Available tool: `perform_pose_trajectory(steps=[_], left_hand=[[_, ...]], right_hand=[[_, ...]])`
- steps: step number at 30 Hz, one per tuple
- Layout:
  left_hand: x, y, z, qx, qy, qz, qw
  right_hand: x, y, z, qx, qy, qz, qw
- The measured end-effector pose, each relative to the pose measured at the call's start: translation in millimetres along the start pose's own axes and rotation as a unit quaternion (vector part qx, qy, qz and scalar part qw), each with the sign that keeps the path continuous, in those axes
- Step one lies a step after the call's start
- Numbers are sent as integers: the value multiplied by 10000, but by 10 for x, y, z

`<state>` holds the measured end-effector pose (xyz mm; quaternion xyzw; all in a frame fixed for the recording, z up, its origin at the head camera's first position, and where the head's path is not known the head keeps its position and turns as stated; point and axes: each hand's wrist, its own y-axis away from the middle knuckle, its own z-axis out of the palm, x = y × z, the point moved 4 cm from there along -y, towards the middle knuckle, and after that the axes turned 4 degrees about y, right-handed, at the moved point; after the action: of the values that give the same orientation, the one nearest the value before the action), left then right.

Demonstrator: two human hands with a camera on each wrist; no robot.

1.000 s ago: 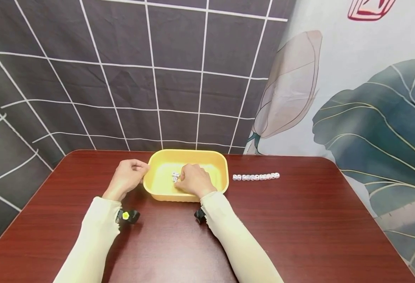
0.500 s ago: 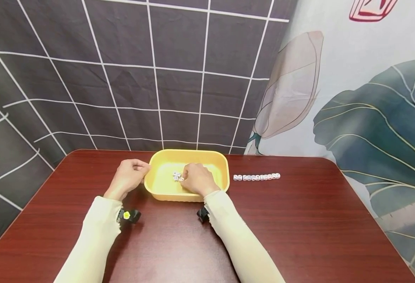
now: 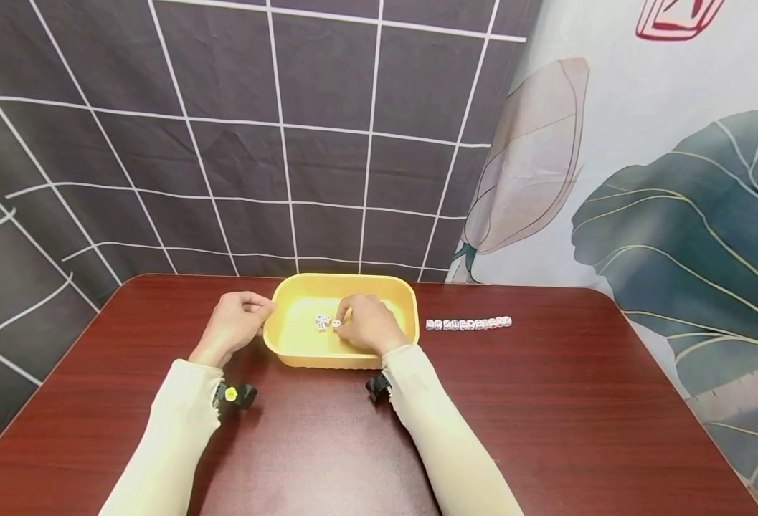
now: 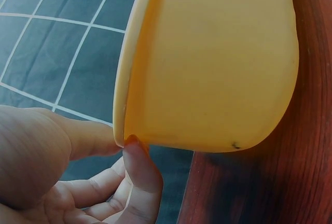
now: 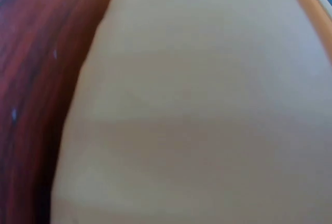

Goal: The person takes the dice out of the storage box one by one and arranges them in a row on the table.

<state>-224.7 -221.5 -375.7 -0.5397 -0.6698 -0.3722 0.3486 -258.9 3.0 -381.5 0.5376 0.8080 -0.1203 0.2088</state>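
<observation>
Inside the yellow tub [image 3: 320, 360], the right hand [image 3: 367, 324] appears to pinch one die [image 3: 336, 324] at its fingertips, with a few loose dice [image 3: 321, 327] just beside it. The left hand [image 3: 233, 321] has thumb and finger closed on the tub's left rim. Being small, the die could slip from a weak pinch; a tug on the rim might slide the tub into the row of dice [image 3: 469, 324] at its right.
</observation>
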Motion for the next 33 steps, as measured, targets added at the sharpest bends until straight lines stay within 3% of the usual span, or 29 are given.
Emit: perform_pose_trajectory(steps=[14,33], left_hand=[[1,-2,-2,-6,34,50,10000],[-3,-1,9,61,139,251,9996]], right_hand=[[68,-2,-91,-390,-95,-459,9981],[201,54,-377,-178,-57,-928,9955]])
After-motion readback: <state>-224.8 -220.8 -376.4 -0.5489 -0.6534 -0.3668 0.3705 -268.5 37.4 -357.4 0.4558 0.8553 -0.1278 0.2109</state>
